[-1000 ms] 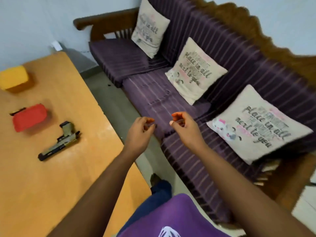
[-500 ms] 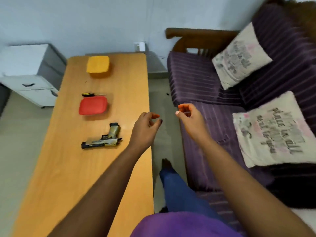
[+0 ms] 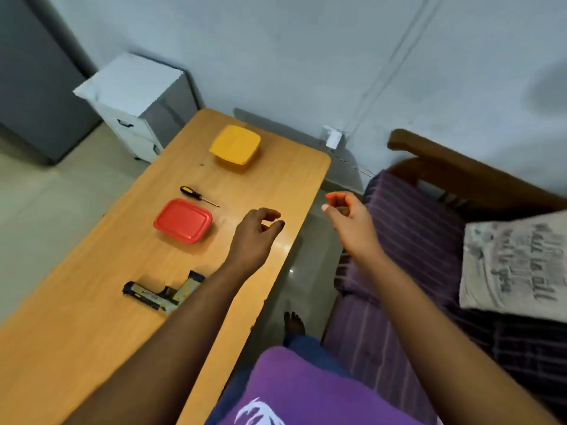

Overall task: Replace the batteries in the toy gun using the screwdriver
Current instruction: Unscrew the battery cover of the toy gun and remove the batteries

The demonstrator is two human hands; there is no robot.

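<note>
Left hand: the left hand (image 3: 256,233) hovers over the desk (image 3: 92,326) near its right edge, fingers loosely curled, holding nothing.
Right hand: the right hand (image 3: 345,217) hangs past that edge over the floor, loosely curled; whether it pinches anything, I cannot tell.
Toy gun: the toy gun (image 3: 164,291) lies flat near the desk's middle, partly under the left forearm.
Screwdriver: the screwdriver (image 3: 198,196) lies just beyond the red container (image 3: 183,220), toward the far edge.
Risk: loosened screws or batteries may roll off the smooth desk; the forearm could nudge the gun.
Room: yellow container (image 3: 235,144) near the far edge, white cabinet (image 3: 138,102), purple sofa (image 3: 429,240), cushion (image 3: 515,265).
</note>
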